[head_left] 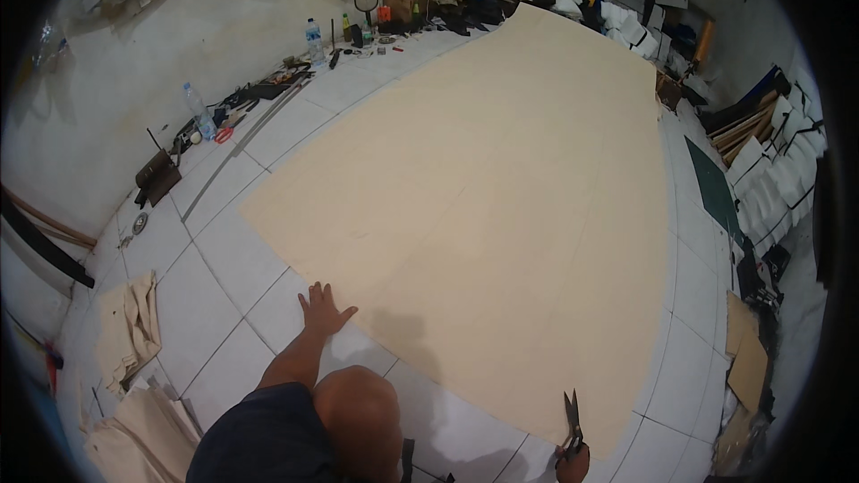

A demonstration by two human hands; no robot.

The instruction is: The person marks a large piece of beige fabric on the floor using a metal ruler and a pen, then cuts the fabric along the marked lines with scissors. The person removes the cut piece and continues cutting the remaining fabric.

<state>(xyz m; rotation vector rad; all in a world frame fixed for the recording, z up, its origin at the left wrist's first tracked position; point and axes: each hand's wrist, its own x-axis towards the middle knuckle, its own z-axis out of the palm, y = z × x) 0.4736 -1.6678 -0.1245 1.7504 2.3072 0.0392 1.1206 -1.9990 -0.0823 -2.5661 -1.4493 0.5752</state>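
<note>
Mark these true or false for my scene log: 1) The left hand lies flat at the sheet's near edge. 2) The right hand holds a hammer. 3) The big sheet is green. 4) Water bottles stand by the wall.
1) True: the left hand lies flat, fingers spread, at the edge of the sheet.
2) False: the right hand holds scissors.
3) False: the sheet is pale beige; a smaller green mat lies to its right.
4) True: two water bottles stand on the floor near the wall.
</note>
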